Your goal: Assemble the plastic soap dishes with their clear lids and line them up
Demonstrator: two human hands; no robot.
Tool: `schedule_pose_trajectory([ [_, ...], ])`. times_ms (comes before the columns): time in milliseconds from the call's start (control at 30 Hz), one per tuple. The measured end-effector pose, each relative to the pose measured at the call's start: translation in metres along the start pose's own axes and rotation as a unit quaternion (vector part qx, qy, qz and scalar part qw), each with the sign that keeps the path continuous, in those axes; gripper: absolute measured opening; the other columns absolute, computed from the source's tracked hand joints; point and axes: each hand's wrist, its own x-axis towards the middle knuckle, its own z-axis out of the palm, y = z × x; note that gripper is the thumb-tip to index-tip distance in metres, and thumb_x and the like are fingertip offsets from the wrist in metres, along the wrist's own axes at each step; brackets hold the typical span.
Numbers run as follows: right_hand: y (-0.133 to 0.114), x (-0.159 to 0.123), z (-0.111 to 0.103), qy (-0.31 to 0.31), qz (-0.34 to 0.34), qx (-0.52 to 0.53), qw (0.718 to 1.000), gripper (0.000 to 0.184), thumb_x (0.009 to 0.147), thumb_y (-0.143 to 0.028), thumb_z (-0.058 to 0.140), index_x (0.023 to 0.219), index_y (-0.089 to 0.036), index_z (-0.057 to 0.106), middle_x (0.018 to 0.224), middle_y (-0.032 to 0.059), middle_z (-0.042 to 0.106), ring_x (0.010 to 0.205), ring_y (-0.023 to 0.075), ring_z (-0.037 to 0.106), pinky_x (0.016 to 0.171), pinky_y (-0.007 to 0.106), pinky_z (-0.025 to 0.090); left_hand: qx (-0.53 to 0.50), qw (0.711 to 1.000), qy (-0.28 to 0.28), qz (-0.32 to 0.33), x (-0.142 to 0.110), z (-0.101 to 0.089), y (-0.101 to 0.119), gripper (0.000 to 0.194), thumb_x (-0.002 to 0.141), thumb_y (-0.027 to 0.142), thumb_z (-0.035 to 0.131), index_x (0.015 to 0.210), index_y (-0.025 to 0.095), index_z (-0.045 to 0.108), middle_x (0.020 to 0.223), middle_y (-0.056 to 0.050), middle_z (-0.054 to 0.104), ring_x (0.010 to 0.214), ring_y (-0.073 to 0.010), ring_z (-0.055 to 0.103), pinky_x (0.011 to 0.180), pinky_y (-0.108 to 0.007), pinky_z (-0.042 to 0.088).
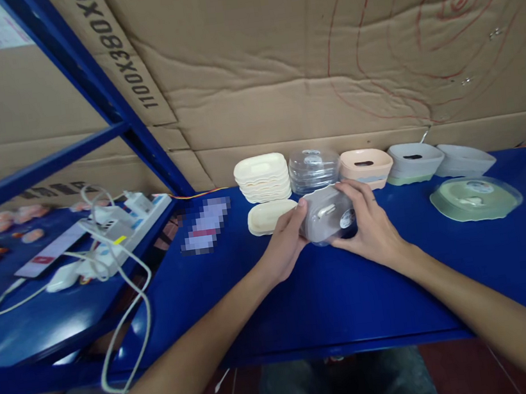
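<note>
Both my hands hold a small grey box with a transparent lid (pixel 324 216), tilted above the blue table. The lid carries a pale piece in its middle and a round sticker. My left hand (pixel 288 237) grips the box's left side, thumb at the upper edge. Around the right side curl the fingers of my right hand (pixel 371 225), with its thumb below. A single cream tray (pixel 266 217) lies just behind my left hand. Behind it stands a stack of cream trays (pixel 262 181), beside stacked transparent lids (pixel 314 169).
Along the cardboard wall (pixel 252 114) stand a peach box (pixel 366 163), a grey box with green base (pixel 414 161) and a plain grey tub (pixel 464 159). A green lidded piece (pixel 475 200) lies right. Left are a blurred-out phone-like object (pixel 206 225), power strip (pixel 139 229) and cable (pixel 148 309).
</note>
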Motion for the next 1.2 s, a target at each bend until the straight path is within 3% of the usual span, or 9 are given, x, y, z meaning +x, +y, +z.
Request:
schedule_pose_trajectory([
  [500, -0.003, 0.001, -0.001, -0.004, 0.004, -0.001, 1.000, 0.108, 0.079, -0.036, 0.088, 0.168, -0.035, 0.027, 0.167, 0.0191, 0.038, 0.153, 0.0488, 0.048, 0.113, 0.070, 0.058, 0.010, 1.000, -0.003, 0.012, 0.001, -0.004, -0.003, 0.061, 0.088, 0.075, 0.079, 0.112, 0.020, 0.080, 0.114, -0.010, 0.079, 0.110, -0.0292, 0.070, 0.090, -0.038, 0.058],
  [633, -0.005, 0.001, -0.002, 0.002, -0.009, 0.008, 1.000, 0.105, 0.085, -0.041, 0.086, 0.171, -0.035, 0.025, 0.169, 0.0196, 0.036, 0.156, 0.0477, 0.047, 0.118, 0.071, 0.054, 0.095, 0.993, -0.009, 0.067, -0.002, -0.005, -0.004, 0.062, 0.071, 0.050, 0.102, 0.120, 0.020, 0.080, 0.114, -0.009, 0.080, 0.107, -0.0272, 0.071, 0.097, -0.039, 0.056],
  [767, -0.003, 0.006, -0.007, -0.019, -0.009, 0.097, 0.995, 0.121, 0.079, -0.060, 0.093, 0.174, -0.033, 0.023, 0.175, 0.0191, 0.033, 0.162, 0.0459, 0.038, 0.130, 0.072, 0.041, 0.120, 0.989, 0.007, 0.080, -0.001, -0.007, 0.000, 0.057, 0.068, 0.039, 0.103, 0.116, 0.019, 0.080, 0.112, -0.008, 0.080, 0.103, -0.0261, 0.072, 0.094, -0.039, 0.056],
  [833, 0.001, 0.009, -0.008, -0.018, 0.048, 0.200, 0.978, 0.109, 0.084, -0.066, 0.087, 0.172, -0.032, 0.031, 0.175, 0.0163, 0.040, 0.161, 0.0416, 0.043, 0.132, 0.068, 0.039, 0.105, 0.992, 0.006, 0.072, 0.000, -0.009, 0.002, 0.054, 0.068, 0.038, 0.103, 0.113, 0.018, 0.081, 0.109, -0.008, 0.081, 0.102, -0.0258, 0.073, 0.093, -0.038, 0.056],
  [900, 0.007, 0.012, -0.009, -0.020, 0.125, 0.317, 0.940, 0.083, 0.092, -0.068, 0.078, 0.159, -0.030, 0.049, 0.163, 0.0139, 0.058, 0.149, 0.0374, 0.058, 0.125, 0.061, 0.050, 0.079, 0.995, -0.001, 0.059, 0.002, -0.010, 0.004, 0.054, 0.066, 0.036, 0.103, 0.112, 0.018, 0.081, 0.108, -0.007, 0.081, 0.101, -0.0254, 0.073, 0.092, -0.037, 0.056],
  [967, 0.011, 0.014, -0.009, -0.033, 0.180, 0.397, 0.899, 0.067, 0.090, -0.070, 0.079, 0.139, -0.027, 0.064, 0.141, 0.0118, 0.073, 0.130, 0.0347, 0.071, 0.112, 0.054, 0.060, 0.057, 0.998, -0.004, 0.039, 0.002, -0.010, 0.005, 0.056, 0.065, 0.037, 0.103, 0.112, 0.017, 0.081, 0.106, -0.007, 0.081, 0.100, -0.0253, 0.074, 0.090, -0.036, 0.056],
  [1067, 0.012, 0.016, -0.008, -0.035, 0.224, 0.435, 0.871, 0.064, 0.080, -0.070, 0.088, 0.122, -0.025, 0.071, 0.123, 0.0096, 0.079, 0.114, 0.0316, 0.075, 0.101, 0.048, 0.063, 0.058, 0.998, 0.001, 0.021, 0.003, -0.011, 0.007, 0.058, 0.070, 0.045, 0.101, 0.116, 0.018, 0.080, 0.109, -0.009, 0.081, 0.100, -0.0261, 0.074, 0.088, -0.036, 0.057],
  [1200, 0.010, 0.019, -0.010, -0.007, 0.275, 0.438, 0.856, 0.063, 0.076, -0.072, 0.091, 0.113, -0.023, 0.074, 0.113, 0.0095, 0.081, 0.103, 0.0300, 0.077, 0.095, 0.046, 0.064, 0.116, 0.991, 0.023, 0.057, 0.005, -0.012, 0.008, 0.058, 0.074, 0.047, 0.100, 0.119, 0.019, 0.077, 0.116, -0.009, 0.079, 0.106, -0.0254, 0.073, 0.089, -0.035, 0.056],
])
